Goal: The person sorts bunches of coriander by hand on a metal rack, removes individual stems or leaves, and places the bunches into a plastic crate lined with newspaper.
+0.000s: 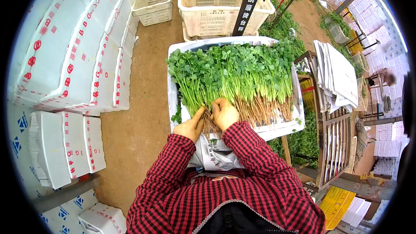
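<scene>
A row of leafy green herbs (236, 71) with pale stems and brown roots lies in a white foam box (286, 128) lined with newspaper. My left hand (190, 125) and my right hand (224, 113) press on the root ends of the bunches at the left of the row, fingers curled around the stems. Both red checked sleeves reach in from below. The roots under my palms are hidden.
Two cream plastic crates (219, 6) (154, 1) stand behind the box. White foam boxes (78, 56) are stacked along the left on the dirt floor (138, 117). A wooden chair (336, 121) with stacked newspapers (340, 76) stands at the right. Loose greens (303, 141) lie beneath the box.
</scene>
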Motion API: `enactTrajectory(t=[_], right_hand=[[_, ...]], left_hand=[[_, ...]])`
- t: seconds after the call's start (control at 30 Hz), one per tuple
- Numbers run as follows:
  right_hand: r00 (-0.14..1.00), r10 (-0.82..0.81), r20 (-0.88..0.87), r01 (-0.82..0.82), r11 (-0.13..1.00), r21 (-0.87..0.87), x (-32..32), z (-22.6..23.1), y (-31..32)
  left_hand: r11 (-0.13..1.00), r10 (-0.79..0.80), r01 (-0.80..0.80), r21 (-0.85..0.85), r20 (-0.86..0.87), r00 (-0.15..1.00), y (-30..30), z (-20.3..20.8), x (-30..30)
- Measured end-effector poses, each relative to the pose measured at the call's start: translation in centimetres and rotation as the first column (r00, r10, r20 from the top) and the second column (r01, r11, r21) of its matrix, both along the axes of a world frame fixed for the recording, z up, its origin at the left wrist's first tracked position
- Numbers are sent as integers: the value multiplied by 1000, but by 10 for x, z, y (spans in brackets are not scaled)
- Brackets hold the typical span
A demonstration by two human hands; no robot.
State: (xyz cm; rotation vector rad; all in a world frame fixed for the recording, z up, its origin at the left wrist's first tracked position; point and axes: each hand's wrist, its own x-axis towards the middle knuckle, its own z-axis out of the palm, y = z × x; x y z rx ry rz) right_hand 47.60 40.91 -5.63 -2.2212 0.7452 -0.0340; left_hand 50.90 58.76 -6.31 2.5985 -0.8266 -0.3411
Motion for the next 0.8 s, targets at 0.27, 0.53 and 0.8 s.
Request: enactTrajectory(t=[0.27, 0.53, 0.8], right_hand=[[933, 266, -243, -221, 955, 199, -27, 15, -6], [998, -25, -58, 61, 636, 769, -72, 56, -26], [826, -394, -403, 256, 900, -354, -253, 77, -148]], left_hand=[[999, -26, 26, -22, 10, 1000, 5, -9, 4], [993, -34, 30, -112, -28, 999, 8, 8, 1], [865, 92, -207, -457, -260, 961, 68, 92, -17]])
